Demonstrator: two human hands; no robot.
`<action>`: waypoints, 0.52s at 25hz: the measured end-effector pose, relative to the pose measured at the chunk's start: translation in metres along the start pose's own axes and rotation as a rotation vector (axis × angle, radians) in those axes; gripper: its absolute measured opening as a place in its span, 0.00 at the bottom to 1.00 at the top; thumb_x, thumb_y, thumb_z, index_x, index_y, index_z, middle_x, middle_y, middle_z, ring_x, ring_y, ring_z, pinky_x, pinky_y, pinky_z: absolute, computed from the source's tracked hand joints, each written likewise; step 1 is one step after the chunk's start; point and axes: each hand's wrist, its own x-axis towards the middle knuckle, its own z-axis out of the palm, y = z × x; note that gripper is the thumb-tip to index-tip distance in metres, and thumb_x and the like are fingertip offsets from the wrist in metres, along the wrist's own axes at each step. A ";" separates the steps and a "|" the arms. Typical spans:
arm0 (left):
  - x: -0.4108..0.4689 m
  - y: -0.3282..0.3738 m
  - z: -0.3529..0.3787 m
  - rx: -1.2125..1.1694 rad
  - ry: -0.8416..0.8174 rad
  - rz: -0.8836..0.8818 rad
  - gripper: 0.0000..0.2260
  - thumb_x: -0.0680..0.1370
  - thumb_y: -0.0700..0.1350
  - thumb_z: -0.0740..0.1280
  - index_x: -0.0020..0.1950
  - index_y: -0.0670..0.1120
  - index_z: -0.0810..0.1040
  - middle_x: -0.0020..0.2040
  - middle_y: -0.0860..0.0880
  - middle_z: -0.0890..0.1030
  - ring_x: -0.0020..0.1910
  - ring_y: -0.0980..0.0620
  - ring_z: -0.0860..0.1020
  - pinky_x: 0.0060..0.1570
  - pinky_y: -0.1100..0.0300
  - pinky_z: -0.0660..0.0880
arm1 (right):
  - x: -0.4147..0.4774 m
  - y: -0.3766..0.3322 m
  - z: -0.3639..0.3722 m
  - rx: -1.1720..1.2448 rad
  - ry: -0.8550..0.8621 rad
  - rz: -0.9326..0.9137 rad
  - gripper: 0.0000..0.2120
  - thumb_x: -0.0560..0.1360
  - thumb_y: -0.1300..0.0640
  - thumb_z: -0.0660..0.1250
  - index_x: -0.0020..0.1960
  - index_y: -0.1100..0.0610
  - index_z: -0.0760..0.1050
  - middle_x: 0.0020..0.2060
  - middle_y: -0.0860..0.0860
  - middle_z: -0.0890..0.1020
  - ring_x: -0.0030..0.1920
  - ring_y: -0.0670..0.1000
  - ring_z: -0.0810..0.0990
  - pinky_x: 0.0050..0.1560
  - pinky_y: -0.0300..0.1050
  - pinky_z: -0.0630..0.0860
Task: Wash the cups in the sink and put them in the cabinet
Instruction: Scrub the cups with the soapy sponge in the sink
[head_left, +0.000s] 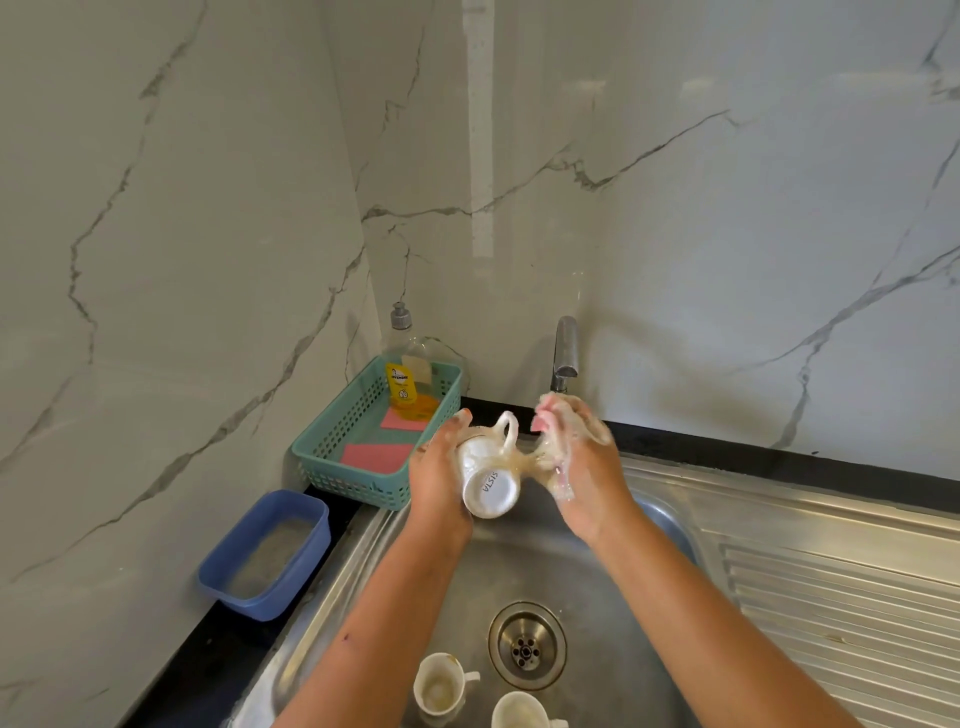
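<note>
Nearest, below the hands, a stained cup (441, 683) and a second cup (522, 713) stand unwashed in the sink (545, 566), beside the drain (525, 647); above, a soapy cup (488, 480), base toward the camera, is gripped by the left hand (435, 470); a lathered pink sponge (545, 422) is clenched in the right hand (579, 460), just beside its handle; beyond the hands, no water is seen at the tap (563, 353); rinsing, two further washes and the cabinet are judged outstanding.

A cup (440, 685) stands in the sink (519, 571) left of the drain (526, 646), the basket (322, 470) left of the tap (564, 353).
</note>
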 end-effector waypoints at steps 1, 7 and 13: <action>0.001 -0.002 -0.001 -0.034 -0.010 -0.035 0.15 0.71 0.50 0.71 0.49 0.39 0.78 0.40 0.41 0.77 0.36 0.45 0.77 0.33 0.59 0.75 | 0.001 0.000 -0.003 0.005 0.026 0.024 0.06 0.77 0.62 0.64 0.42 0.54 0.75 0.36 0.53 0.74 0.32 0.47 0.72 0.26 0.37 0.71; -0.002 -0.014 0.010 -0.154 0.203 0.028 0.11 0.76 0.47 0.67 0.48 0.39 0.78 0.42 0.41 0.79 0.39 0.44 0.79 0.38 0.54 0.76 | -0.016 0.027 0.018 0.018 -0.126 0.079 0.08 0.77 0.51 0.65 0.53 0.53 0.78 0.44 0.48 0.82 0.45 0.46 0.81 0.50 0.45 0.76; -0.004 -0.003 0.010 -0.348 -0.035 -0.105 0.14 0.80 0.50 0.59 0.50 0.40 0.76 0.34 0.45 0.81 0.32 0.48 0.81 0.34 0.58 0.76 | -0.029 0.040 0.015 -0.387 -0.096 -0.489 0.18 0.73 0.62 0.69 0.48 0.37 0.79 0.50 0.37 0.82 0.55 0.41 0.80 0.56 0.39 0.77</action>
